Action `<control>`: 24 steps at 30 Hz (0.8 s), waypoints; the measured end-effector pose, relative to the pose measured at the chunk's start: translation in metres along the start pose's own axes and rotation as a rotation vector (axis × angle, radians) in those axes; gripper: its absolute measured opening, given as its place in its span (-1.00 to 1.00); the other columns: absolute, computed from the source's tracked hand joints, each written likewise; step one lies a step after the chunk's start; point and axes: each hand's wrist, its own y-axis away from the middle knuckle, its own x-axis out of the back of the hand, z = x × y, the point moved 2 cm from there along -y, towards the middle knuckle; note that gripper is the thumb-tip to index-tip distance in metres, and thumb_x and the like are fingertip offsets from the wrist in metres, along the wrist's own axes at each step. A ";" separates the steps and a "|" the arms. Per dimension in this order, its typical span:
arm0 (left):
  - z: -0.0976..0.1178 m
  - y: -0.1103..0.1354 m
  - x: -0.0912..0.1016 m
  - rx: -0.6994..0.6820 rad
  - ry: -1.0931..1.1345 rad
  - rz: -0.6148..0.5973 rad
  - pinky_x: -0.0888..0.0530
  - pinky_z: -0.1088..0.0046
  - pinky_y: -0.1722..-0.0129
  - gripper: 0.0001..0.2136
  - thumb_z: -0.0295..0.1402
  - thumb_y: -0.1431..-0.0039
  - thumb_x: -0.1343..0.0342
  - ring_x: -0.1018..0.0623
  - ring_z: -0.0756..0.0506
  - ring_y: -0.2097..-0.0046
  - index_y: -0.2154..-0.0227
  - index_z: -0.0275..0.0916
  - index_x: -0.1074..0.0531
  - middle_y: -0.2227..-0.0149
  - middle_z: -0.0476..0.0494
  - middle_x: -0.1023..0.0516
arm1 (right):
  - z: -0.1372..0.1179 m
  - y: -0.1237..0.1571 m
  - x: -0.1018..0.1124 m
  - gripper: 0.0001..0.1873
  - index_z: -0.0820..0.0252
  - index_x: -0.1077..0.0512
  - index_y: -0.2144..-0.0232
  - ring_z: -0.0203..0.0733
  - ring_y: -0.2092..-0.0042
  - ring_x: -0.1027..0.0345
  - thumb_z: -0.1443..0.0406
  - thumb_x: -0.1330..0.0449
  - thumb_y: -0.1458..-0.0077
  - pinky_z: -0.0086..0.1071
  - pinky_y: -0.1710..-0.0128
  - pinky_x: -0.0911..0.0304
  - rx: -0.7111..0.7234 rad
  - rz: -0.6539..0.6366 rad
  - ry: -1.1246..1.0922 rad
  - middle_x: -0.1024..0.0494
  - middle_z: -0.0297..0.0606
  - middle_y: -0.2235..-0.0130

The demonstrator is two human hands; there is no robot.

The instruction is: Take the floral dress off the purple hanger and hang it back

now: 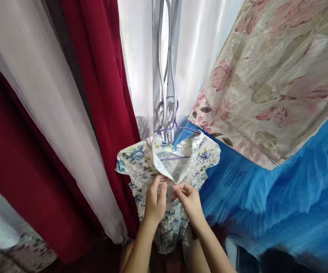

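Observation:
A short-sleeved floral blouse [141, 157] in white with blue and yellow print hangs in front of me on a purple wire hanger [185, 129]. Its neck opening forms a V, edged with a pale collar. My left hand [156, 197] is closed at the left edge of the opening, the fingers partly tucked under the fabric. At the bottom of the V my right hand [189, 199] pinches the other front edge between thumb and fingers. Both hands nearly meet there. Whether a button lies between the fingertips is too small to tell.
Behind the hanger rises a white curled metal frame [164, 76]. Red curtains [96, 76] and a whitish curtain [53, 113] hang at left. To the right, a floral cloth [266, 83] overhangs ruffled blue fabric [266, 189]. My legs show below the blouse.

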 end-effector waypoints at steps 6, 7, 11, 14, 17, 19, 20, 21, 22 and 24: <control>-0.025 -0.016 -0.007 0.003 -0.132 -0.145 -0.43 0.28 0.03 -0.84 -0.39 -0.26 -0.12 -0.56 -0.21 0.05 0.11 -0.18 -0.42 0.12 -0.18 -0.58 | 0.022 -0.004 -0.004 -0.54 0.21 -0.40 0.50 -0.37 0.59 -0.12 -0.03 -0.40 -0.04 -0.45 0.55 -0.03 -0.048 0.052 -0.060 -0.38 -0.38 0.62; -0.030 -0.018 -0.008 -0.020 -0.126 -0.175 -0.43 0.28 0.00 -0.82 -0.41 -0.25 -0.11 -0.55 -0.20 0.02 0.10 -0.18 -0.41 0.09 -0.18 -0.57 | 0.022 -0.007 -0.004 -0.54 0.21 -0.40 0.50 -0.38 0.61 -0.09 -0.03 -0.41 -0.03 -0.46 0.57 0.00 -0.066 0.061 -0.060 -0.37 -0.39 0.63; -0.048 -0.023 -0.013 -0.039 -0.112 -0.233 -0.44 0.29 -0.02 -0.85 -0.40 -0.27 -0.11 -0.55 -0.18 0.01 0.11 -0.17 -0.42 0.08 -0.18 -0.57 | 0.007 -0.019 -0.001 -0.55 0.23 -0.41 0.54 -0.40 0.61 -0.06 0.02 -0.46 0.06 -0.46 0.59 0.07 -0.077 0.079 0.005 -0.33 -0.40 0.63; -0.051 -0.023 -0.015 -0.029 -0.134 -0.176 -0.44 0.33 0.05 -0.86 -0.37 -0.28 -0.14 -0.56 -0.17 0.05 0.12 -0.18 -0.44 0.12 -0.17 -0.59 | -0.009 -0.023 -0.004 -0.59 0.25 -0.43 0.55 -0.43 0.61 0.05 0.07 -0.46 0.06 -0.46 0.57 0.15 -0.080 0.021 0.064 -0.19 -0.49 0.69; -0.046 -0.018 -0.017 -0.035 -0.160 -0.017 -0.40 0.42 0.23 -0.89 -0.31 -0.30 -0.14 -0.53 -0.10 0.26 0.33 -0.20 -0.42 0.33 -0.08 -0.56 | -0.023 -0.022 -0.011 -0.64 0.26 -0.44 0.54 -0.42 0.61 0.03 0.11 -0.45 0.05 -0.45 0.57 0.15 -0.081 -0.022 0.054 -0.21 -0.48 0.69; -0.042 -0.014 -0.019 -0.029 -0.159 0.057 -0.36 0.45 0.30 -0.79 -0.30 -0.33 -0.11 -0.48 -0.06 0.36 0.45 -0.20 -0.37 0.45 -0.03 -0.50 | -0.032 -0.021 -0.015 -0.64 0.24 -0.44 0.54 -0.40 0.63 0.00 0.10 -0.43 0.05 -0.44 0.58 0.14 -0.101 -0.037 0.012 -0.27 -0.45 0.70; -0.041 -0.011 -0.019 -0.028 -0.162 0.076 -0.35 0.46 0.31 -0.76 -0.30 -0.34 -0.11 -0.46 -0.05 0.38 0.47 -0.20 -0.36 0.47 -0.02 -0.48 | -0.036 -0.022 -0.015 -0.64 0.23 -0.42 0.56 -0.40 0.64 0.00 0.09 -0.41 0.03 -0.43 0.58 0.13 -0.104 -0.038 -0.013 -0.28 -0.44 0.70; -0.040 -0.009 -0.020 -0.033 -0.175 0.083 -0.35 0.46 0.30 -0.77 -0.31 -0.33 -0.11 -0.46 -0.05 0.38 0.48 -0.20 -0.37 0.47 -0.01 -0.47 | -0.041 -0.024 -0.014 -0.63 0.21 -0.40 0.59 -0.40 0.65 0.01 0.09 -0.39 0.02 -0.42 0.58 0.13 -0.094 -0.030 -0.039 -0.27 -0.44 0.71; -0.039 -0.007 -0.021 -0.046 -0.199 0.077 -0.35 0.46 0.30 -0.78 -0.34 -0.32 -0.12 -0.46 -0.05 0.38 0.47 -0.20 -0.38 0.46 -0.01 -0.47 | -0.046 -0.026 -0.012 -0.61 0.20 -0.38 0.62 -0.40 0.65 0.02 0.09 -0.38 0.01 -0.42 0.58 0.13 -0.075 -0.014 -0.070 -0.26 -0.45 0.72; -0.038 -0.003 -0.021 -0.083 -0.273 0.043 -0.34 0.46 0.29 -0.82 -0.39 -0.28 -0.12 -0.45 -0.05 0.36 0.46 -0.20 -0.39 0.44 -0.02 -0.47 | -0.060 -0.034 -0.006 -0.60 0.18 -0.34 0.67 -0.41 0.63 0.04 0.12 -0.37 0.01 -0.41 0.58 0.13 -0.020 0.027 -0.128 -0.23 -0.46 0.72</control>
